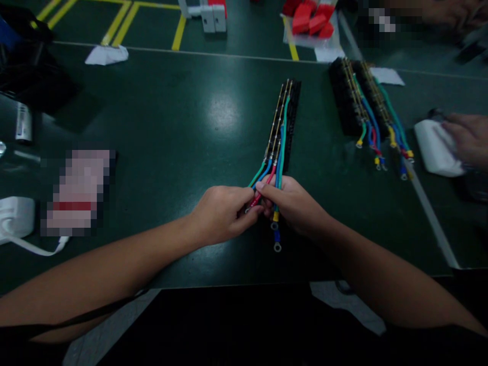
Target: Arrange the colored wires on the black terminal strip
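Observation:
A long black terminal strip [292, 117] with brass bars lies on the dark green table in front of me. Green, blue and red wires come from its near end, several tipped with ring lugs. My left hand [226, 211] is closed, its thumb and fingers pinching the red wire [271, 175] near its lug. My right hand [292, 201] is closed around the wires, thumb on top close to the left fingertips. Below it hang a yellow-sleeved ring lug [275, 218] and a blue-sleeved ring lug [277, 241]. The fingers hide parts of the wires.
Two similar wired strips [348, 96] lie at the right. Beyond them another person's hand [468, 137] is on a white object [434, 147]. At the left are a phone [80, 193] on a cable, a white charger [17, 218] and a black bin [30, 71]. Red parts [312, 20] lie at the back.

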Action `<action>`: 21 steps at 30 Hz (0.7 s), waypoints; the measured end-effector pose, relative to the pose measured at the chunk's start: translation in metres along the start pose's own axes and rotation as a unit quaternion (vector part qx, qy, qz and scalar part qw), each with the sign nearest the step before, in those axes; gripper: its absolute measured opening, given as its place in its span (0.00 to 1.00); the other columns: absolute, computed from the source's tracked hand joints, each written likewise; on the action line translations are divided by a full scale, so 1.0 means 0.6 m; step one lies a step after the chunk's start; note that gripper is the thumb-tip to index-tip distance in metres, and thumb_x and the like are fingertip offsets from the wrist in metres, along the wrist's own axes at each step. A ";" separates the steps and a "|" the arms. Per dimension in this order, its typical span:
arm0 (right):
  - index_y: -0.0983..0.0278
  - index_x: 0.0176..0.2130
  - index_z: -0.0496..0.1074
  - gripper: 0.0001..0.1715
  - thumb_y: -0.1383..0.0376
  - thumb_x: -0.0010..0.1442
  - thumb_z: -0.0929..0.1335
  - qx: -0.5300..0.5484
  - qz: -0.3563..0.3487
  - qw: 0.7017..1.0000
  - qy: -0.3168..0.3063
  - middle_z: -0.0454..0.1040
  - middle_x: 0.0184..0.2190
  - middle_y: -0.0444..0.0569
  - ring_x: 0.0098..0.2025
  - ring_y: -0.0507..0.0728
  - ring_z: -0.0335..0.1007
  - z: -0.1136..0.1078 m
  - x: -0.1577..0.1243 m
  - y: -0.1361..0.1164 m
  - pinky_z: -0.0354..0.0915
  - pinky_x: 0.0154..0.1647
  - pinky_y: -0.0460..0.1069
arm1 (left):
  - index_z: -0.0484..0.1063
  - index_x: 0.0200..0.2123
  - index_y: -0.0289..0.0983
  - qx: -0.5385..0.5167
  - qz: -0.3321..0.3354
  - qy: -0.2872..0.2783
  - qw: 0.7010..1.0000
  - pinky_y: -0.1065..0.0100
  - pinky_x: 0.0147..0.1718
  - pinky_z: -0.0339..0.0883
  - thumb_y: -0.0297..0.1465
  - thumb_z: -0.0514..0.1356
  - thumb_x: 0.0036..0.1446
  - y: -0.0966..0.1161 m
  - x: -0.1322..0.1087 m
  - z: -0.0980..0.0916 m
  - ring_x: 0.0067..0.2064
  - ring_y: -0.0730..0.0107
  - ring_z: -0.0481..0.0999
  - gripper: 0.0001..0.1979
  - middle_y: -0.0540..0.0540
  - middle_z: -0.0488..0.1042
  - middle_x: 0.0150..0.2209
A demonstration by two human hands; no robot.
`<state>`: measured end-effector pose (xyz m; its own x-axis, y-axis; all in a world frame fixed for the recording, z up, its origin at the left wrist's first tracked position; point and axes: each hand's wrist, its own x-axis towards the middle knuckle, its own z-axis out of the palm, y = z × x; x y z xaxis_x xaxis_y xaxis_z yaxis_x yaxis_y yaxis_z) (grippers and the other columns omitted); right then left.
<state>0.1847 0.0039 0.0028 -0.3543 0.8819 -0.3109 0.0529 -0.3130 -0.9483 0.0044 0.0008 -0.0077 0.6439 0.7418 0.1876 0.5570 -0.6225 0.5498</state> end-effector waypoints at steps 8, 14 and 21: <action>0.64 0.27 0.67 0.14 0.61 0.63 0.66 0.001 0.002 1.000 -0.002 0.66 0.18 0.40 0.19 0.48 0.62 -0.001 0.001 0.002 0.60 0.22 0.44 | 0.63 0.26 0.37 0.006 0.007 -0.007 1.000 0.70 0.23 0.48 0.35 0.55 0.62 0.002 0.001 -0.001 0.22 0.75 0.61 0.13 0.54 0.63 0.21; 0.64 0.26 0.66 0.14 0.61 0.62 0.66 -0.003 0.003 1.000 0.005 0.66 0.17 0.40 0.19 0.48 0.62 0.000 0.000 0.000 0.59 0.21 0.44 | 0.64 0.27 0.37 0.019 0.011 -0.010 1.000 0.69 0.23 0.49 0.35 0.55 0.62 0.001 0.001 0.001 0.23 0.74 0.63 0.12 0.53 0.65 0.22; 0.64 0.27 0.66 0.14 0.60 0.62 0.66 -0.008 0.004 1.000 0.003 0.67 0.18 0.40 0.19 0.48 0.62 0.000 0.001 0.001 0.59 0.21 0.44 | 0.65 0.27 0.37 0.023 0.014 -0.010 1.000 0.69 0.23 0.49 0.35 0.54 0.63 0.001 0.000 0.000 0.22 0.74 0.62 0.13 0.53 0.64 0.21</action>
<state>0.1848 0.0042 0.0022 -0.3474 0.8817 -0.3193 0.0709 -0.3148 -0.9465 0.0046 0.0006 -0.0075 0.6695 0.7192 0.1859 0.5615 -0.6538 0.5072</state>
